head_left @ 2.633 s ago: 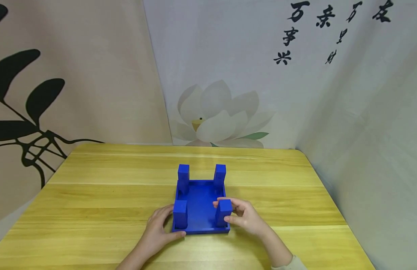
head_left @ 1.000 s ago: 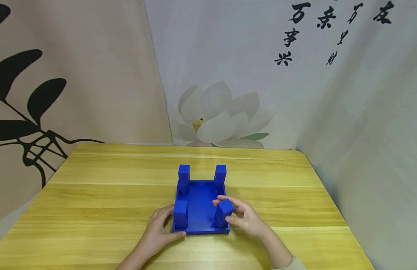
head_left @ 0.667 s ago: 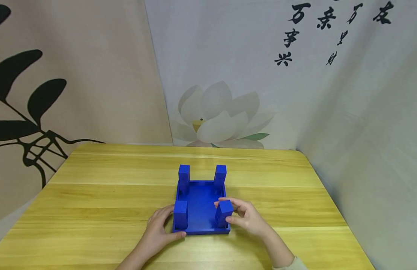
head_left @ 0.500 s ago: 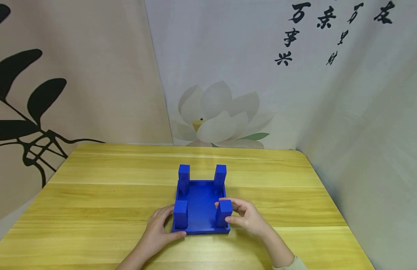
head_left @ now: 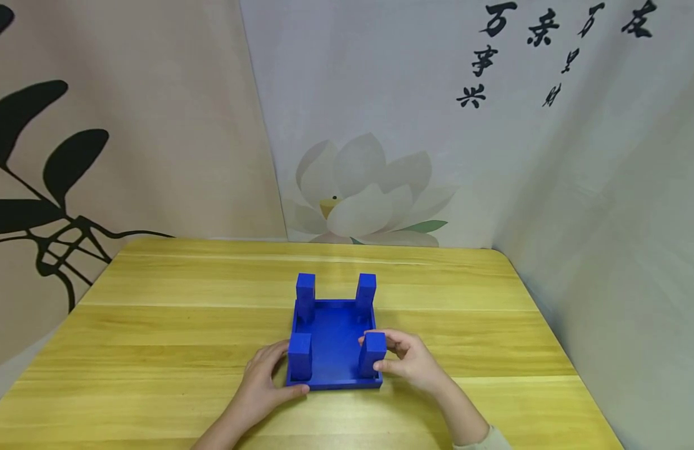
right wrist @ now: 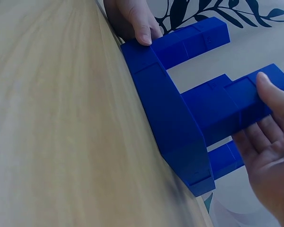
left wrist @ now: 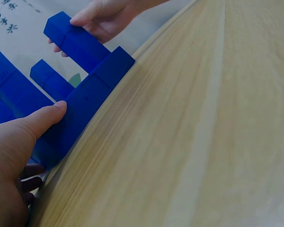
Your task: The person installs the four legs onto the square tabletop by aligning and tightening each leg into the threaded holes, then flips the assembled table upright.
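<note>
A shallow blue tray-like base lies on the table with an upright square post at each corner, like a small table turned upside down. My left hand grips its near left corner, thumb on the front wall and fingers along the left side. The near left post stands beside that hand. With thumb and fingers, my right hand pinches the near right post, which stands upright in its corner. In the right wrist view, the thumb presses the upper part of this post. The fingertips behind it are partly hidden.
The far left post and far right post rise from the back corners. Under everything is a yellow wood-grain table. Behind it hangs a pale backdrop with a printed flower and dark characters.
The near right post was twisted and leaning right about a second ago; now it stands straight, in line with its corner. The right hand turned slightly with it. The left hand kept its place.
</note>
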A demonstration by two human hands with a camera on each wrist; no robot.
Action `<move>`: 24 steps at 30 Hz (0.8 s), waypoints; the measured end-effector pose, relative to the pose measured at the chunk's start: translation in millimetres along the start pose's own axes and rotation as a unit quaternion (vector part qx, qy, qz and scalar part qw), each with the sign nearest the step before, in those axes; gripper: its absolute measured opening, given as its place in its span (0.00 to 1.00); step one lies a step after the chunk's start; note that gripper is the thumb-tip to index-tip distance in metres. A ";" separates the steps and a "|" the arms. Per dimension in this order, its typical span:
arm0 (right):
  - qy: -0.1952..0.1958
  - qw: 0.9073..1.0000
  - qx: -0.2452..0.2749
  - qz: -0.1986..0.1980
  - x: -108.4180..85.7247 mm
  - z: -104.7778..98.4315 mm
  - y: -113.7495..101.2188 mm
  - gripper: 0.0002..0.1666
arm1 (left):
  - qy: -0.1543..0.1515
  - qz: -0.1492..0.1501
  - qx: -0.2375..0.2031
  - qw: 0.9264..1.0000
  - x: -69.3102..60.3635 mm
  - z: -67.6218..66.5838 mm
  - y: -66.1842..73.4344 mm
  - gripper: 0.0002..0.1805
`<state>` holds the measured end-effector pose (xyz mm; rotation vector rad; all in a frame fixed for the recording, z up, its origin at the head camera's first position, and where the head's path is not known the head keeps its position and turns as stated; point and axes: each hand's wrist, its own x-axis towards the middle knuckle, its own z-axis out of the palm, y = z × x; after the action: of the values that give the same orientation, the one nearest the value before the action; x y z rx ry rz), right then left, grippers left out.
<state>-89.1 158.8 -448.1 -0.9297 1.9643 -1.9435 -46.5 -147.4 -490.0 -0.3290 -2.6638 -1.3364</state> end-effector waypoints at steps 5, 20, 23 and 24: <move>0.009 1.000 -0.006 0.012 -1.3 0.2 0.8 0.26 | 0.002 0.003 0.001 1.000 0.0 -0.3 0.7 0.46; 0.041 0.999 -0.022 0.021 -1.3 14.1 -2.6 0.25 | 0.018 -0.006 -0.017 1.000 0.1 0.5 0.8 0.43; 0.048 0.998 -0.028 0.016 -1.7 14.5 -1.5 0.26 | 0.019 -0.013 -0.020 1.000 0.2 0.4 1.8 0.42; 0.051 0.998 -0.029 0.016 -1.9 14.6 -1.3 0.26 | 0.020 -0.017 -0.020 0.999 0.1 0.6 2.2 0.42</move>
<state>-78.9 148.1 -448.7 -0.8222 2.0895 -1.9618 -46.1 -145.6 -488.7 -0.2607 -2.6237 -1.3920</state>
